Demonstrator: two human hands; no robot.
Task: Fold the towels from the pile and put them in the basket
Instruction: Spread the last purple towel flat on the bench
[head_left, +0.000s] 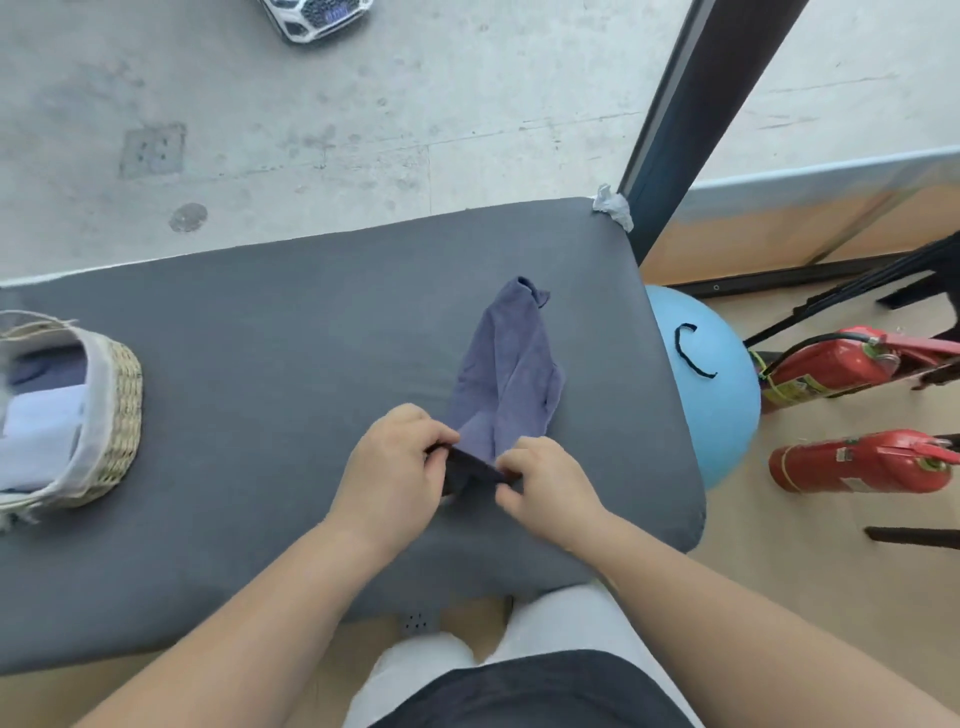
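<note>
Head view: the step in hand appears to be the opening of a single towel for folding. One crumpled slate-blue terry towel (506, 366) lies on the dark grey padded table (260, 364), towards its right half, bunched lengthwise with its far end pointing away from the person. The left hand (397, 460) and the right hand (537, 480) sit close together at the near end of the towel; each pinches the near edge between thumb and fingertips, the remaining fingers curled, and a short dark stretch of cloth is drawn taut between the two pinches. The next move, as a judgement, calls for drawing the two hands apart along that edge to locate the corners, then laying the cloth flat before the first fold; the far end remains twisted and is likely to need smoothing. The oval woven wicker basket with pale fabric liner (111, 415) stands at the left edge of the table, well apart from the towel, and is partly cut off by the frame. Count: one towel on the table and no separate pile in view; one basket, holding at least two folded cloths, one pale lilac and one darker blue; two hands. Beside the table on the right: one light blue exercise ball (717, 384) and two red fire extinguishers (857, 462) on the floor.
</note>
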